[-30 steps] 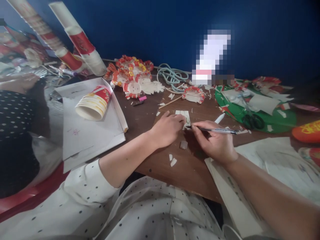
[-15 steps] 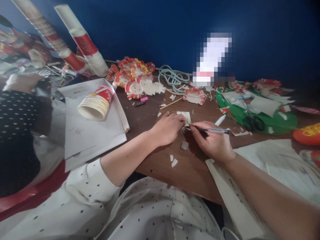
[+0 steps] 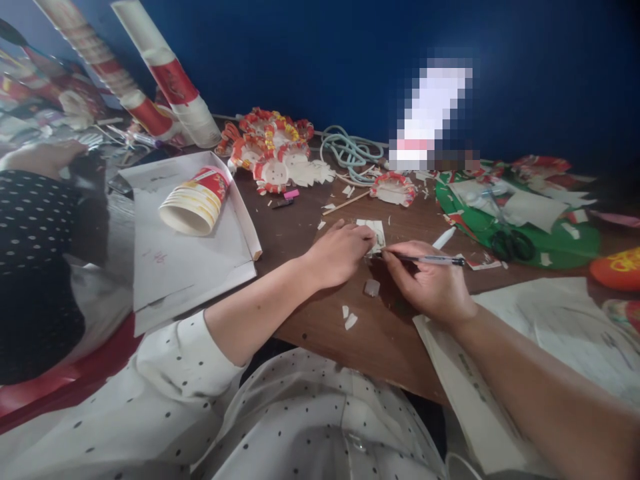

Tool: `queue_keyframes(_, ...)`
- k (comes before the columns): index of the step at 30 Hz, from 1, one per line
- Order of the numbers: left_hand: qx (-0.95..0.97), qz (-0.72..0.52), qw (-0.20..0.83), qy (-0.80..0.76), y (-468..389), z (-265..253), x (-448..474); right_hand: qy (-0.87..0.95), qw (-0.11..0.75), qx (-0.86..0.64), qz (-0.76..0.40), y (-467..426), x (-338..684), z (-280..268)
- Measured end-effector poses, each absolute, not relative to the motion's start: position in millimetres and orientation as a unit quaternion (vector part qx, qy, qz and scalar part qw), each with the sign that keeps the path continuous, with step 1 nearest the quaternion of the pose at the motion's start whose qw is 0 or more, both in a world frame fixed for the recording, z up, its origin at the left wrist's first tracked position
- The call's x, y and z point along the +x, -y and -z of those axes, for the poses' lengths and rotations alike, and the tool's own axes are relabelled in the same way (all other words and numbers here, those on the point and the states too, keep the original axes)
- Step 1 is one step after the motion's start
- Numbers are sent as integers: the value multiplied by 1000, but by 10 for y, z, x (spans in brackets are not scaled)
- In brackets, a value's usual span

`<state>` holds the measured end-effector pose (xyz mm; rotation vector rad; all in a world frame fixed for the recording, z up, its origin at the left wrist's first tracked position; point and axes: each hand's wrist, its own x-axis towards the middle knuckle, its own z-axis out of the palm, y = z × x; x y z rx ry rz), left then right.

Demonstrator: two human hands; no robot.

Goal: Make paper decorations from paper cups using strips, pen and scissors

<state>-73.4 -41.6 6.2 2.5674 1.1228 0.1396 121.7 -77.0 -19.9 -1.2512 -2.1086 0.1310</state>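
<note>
My left hand [image 3: 343, 252] lies on the brown table, its bent fingers holding down a small white piece of paper [image 3: 379, 229]. My right hand [image 3: 433, 283] grips a pen [image 3: 434, 260] with a dark barrel, its tip at the lower edge of that paper, close to my left fingertips. The marks on the paper are too small to read. A small greyish block [image 3: 371, 288] rests just below, between my hands. Paper scraps [image 3: 351, 321] lie nearer to me. Beyond my right hand is a white pointed object [image 3: 444, 238].
Stacked paper cups [image 3: 193, 203] lie in a white cardboard lid [image 3: 195, 273]. Behind are red-and-white paper cutouts [image 3: 275, 173] and a coiled cable [image 3: 350, 157]. Scissors [image 3: 513, 247] rest on a green disc [image 3: 565, 250]. Paper sheets [image 3: 540, 320] lie under my right forearm. Another person's hand [image 3: 43, 159] is far left.
The whole view has shifted slightly. My hands stay at the paper, with the pen tip still at its lower edge.
</note>
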Motion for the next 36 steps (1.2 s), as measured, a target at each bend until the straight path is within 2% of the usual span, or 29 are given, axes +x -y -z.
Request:
queue_keyframes(13,911,-55,160,-376,401,-56,-735,806,335,-486,-49,814,1218,188)
queue_keyframes(21,911,-52,159,-377,396,-57,-735,793,386,-469,-50,813,1223,168)
queue_keyframes(36,907,-60,163,-383,402,-52,-732,803,357,-475,-53,721,1214,257)
